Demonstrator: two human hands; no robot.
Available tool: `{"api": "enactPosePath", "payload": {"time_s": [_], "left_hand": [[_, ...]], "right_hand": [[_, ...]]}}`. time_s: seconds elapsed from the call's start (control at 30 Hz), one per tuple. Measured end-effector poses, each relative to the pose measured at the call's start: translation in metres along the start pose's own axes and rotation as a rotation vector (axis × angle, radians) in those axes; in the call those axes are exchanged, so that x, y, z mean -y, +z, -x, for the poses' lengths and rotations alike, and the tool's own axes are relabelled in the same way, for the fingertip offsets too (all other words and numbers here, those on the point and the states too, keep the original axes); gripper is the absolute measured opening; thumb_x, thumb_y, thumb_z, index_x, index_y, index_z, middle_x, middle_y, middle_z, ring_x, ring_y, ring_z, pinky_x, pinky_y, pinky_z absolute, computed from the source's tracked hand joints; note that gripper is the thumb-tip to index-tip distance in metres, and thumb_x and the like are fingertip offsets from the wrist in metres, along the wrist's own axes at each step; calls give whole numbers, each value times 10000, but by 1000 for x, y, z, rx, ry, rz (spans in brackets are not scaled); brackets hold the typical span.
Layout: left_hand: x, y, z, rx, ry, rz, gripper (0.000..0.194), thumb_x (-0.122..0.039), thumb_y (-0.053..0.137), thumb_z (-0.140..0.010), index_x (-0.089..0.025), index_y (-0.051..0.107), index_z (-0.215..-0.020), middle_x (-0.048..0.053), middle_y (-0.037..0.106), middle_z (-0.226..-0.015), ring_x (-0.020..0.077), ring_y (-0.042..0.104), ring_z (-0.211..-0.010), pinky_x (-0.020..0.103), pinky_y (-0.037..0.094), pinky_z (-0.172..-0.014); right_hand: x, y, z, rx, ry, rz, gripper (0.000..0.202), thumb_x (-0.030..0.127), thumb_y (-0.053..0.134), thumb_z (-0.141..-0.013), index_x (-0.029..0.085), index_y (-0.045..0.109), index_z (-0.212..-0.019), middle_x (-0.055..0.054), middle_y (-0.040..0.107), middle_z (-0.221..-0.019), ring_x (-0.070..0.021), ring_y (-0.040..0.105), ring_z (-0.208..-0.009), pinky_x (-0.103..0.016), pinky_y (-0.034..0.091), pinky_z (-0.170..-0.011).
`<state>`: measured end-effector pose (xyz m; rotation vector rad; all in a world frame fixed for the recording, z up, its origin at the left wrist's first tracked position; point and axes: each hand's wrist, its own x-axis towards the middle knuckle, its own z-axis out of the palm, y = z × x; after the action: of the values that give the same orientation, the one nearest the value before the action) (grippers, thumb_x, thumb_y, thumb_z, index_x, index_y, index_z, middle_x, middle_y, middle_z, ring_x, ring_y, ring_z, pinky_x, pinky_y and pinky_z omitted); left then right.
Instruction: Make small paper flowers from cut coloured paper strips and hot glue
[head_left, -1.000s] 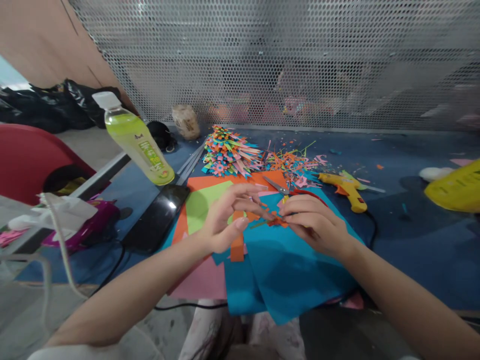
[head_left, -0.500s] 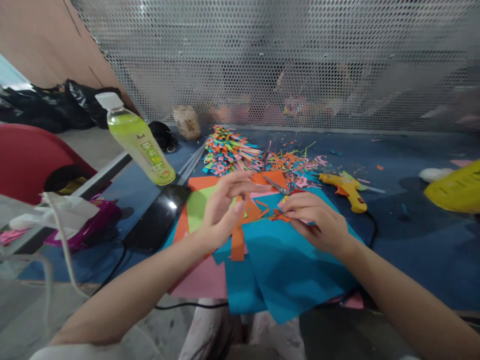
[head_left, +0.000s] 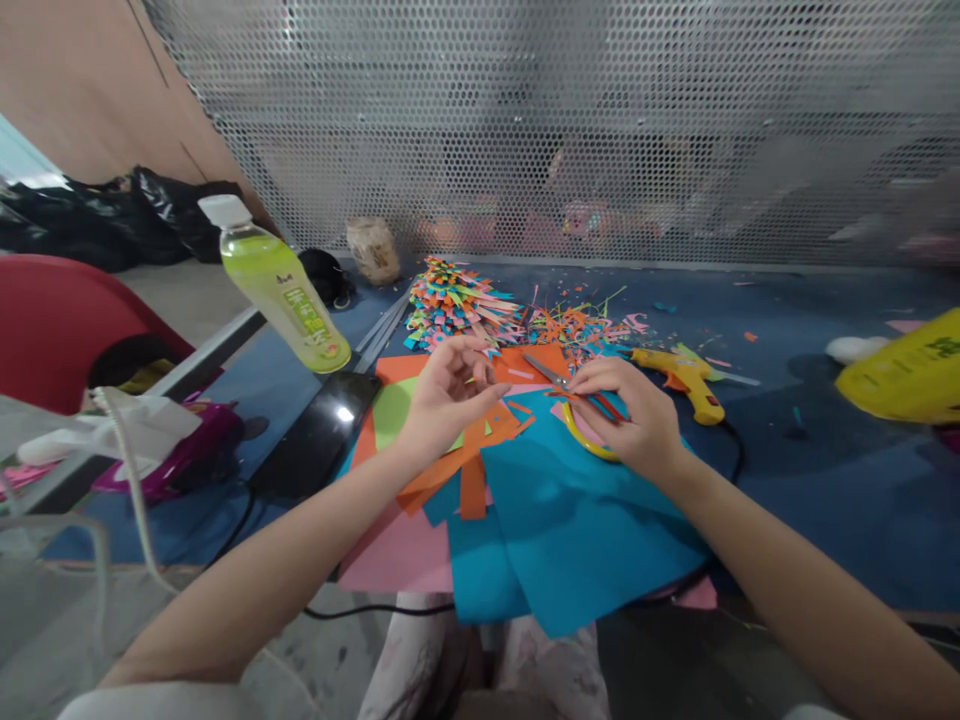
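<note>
My left hand point(head_left: 450, 398) hovers over the left part of the paper stack, fingers partly curled and thumb stretched out apart from them; a tiny blue-white bit shows at its fingertips, its hold unclear. My right hand point(head_left: 634, 412) is closed in a pinch, with a small orange paper piece point(head_left: 555, 394) at its fingertips. Scissors point(head_left: 545, 370) with a red and yellow handle lie on the sheets under and beside that hand, blades pointing up-left. Around them are blue sheets point(head_left: 592, 530), an orange strip point(head_left: 472, 487), a green sheet point(head_left: 391, 415) and small orange cuttings point(head_left: 521, 407).
Behind the sheets stand a colourful paper-strip cone point(head_left: 450, 305) and a heap of scraps point(head_left: 577, 325). A yellow glue gun point(head_left: 690, 378) lies right. At left are a phone point(head_left: 315, 430) and a drink bottle point(head_left: 285, 290); a yellow package point(head_left: 907, 370) is far right.
My right hand has risen slightly, and more of the scissors' handle shows. The fingers of my left hand have curled more. The view has shifted slightly.
</note>
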<state>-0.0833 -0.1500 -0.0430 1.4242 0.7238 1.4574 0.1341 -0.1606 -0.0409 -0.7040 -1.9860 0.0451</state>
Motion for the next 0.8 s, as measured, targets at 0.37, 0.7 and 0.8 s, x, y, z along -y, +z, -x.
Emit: {"api": "enactPosePath", "payload": {"time_s": [0.37, 0.7, 0.8], "left_hand": [[3, -1, -1, 46, -10, -27, 378, -163, 725, -700, -195, 559, -1037, -43, 547, -711, 73, 548, -633, 217, 470, -619], [2, -3, -3, -15, -66, -67, 427, -160, 762, -654, -175, 626, -1058, -20, 631, -705, 61, 556, -556, 177, 458, -486], [2, -3, -3, -2, -79, -60, 449, -161, 756, -661, -176, 625, -1091, -16, 646, -715, 63, 562, -554, 177, 471, -481]], "right_hand": [[-9, -2, -2, 9, 87, 77, 54, 191, 600, -840, 220, 555, -847, -37, 644, -830, -166, 624, -772, -288, 507, -663], [-25, 3, 3, 228, -26, 16, 57, 160, 566, -852, 202, 557, -891, -53, 641, -863, -178, 610, -832, -330, 515, -741], [-28, 4, 6, 399, -70, -48, 126, 116, 483, -873, 195, 561, -933, -76, 637, -924, -181, 596, -908, -345, 512, -794]]}}
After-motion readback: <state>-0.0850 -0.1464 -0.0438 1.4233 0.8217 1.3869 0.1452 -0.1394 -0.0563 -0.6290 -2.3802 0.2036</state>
